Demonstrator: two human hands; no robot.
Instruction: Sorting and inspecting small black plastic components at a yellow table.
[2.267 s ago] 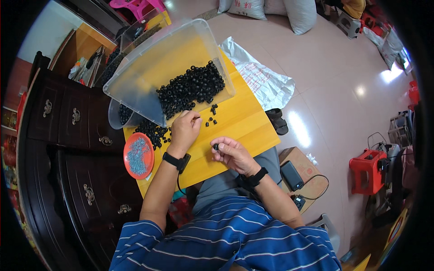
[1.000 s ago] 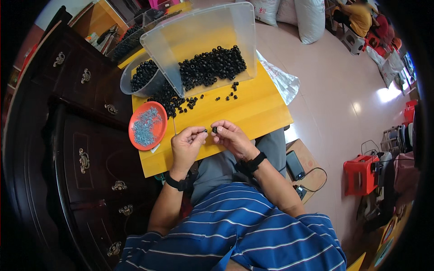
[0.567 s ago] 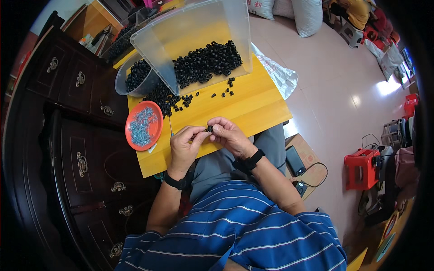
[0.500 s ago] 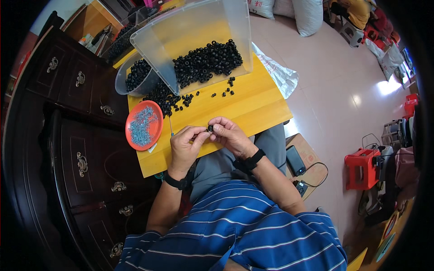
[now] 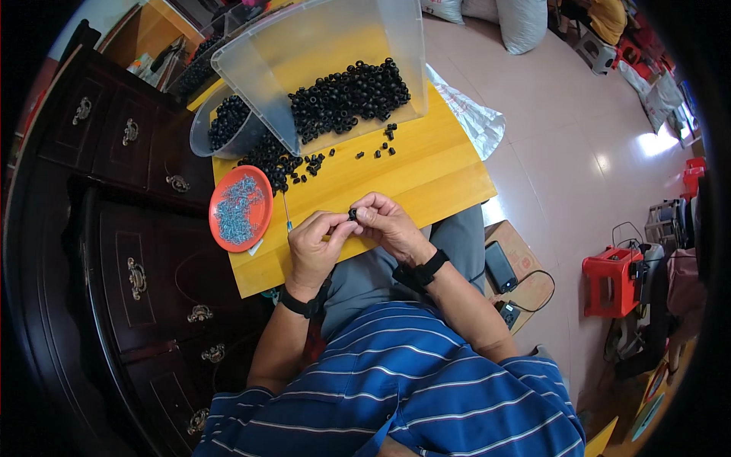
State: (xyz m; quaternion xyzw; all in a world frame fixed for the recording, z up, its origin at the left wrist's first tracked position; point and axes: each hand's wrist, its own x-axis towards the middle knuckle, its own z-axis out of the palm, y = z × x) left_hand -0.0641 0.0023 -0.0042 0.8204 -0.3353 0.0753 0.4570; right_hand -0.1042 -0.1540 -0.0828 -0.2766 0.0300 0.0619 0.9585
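Over the near edge of the yellow table [image 5: 426,175], my two hands meet fingertip to fingertip. My right hand [image 5: 384,222] pinches a small black ring-shaped plastic part [image 5: 352,215] between thumb and fingers. From the other side my left hand [image 5: 314,236] is closed, its thumb and forefinger at the same part; whether it holds a separate small piece there is hidden. Left of my hands sits a red plate [image 5: 266,209] with many small silvery screws [image 5: 237,213]. Between plate and hand lies a thin screwdriver [image 5: 288,213].
A clear plastic bin [image 5: 251,91] lies tipped on its side, black parts [image 5: 350,95] spilling toward me. Beside it stands a round clear tub [image 5: 199,133] of similar parts. Dark drawers [image 5: 152,251] border the left; a red stool [image 5: 609,283] stands on the floor at right.
Both hands keep their pinch at the black part, with only a slight shift of the fingers. The whole view has moved a little; nothing is let go.
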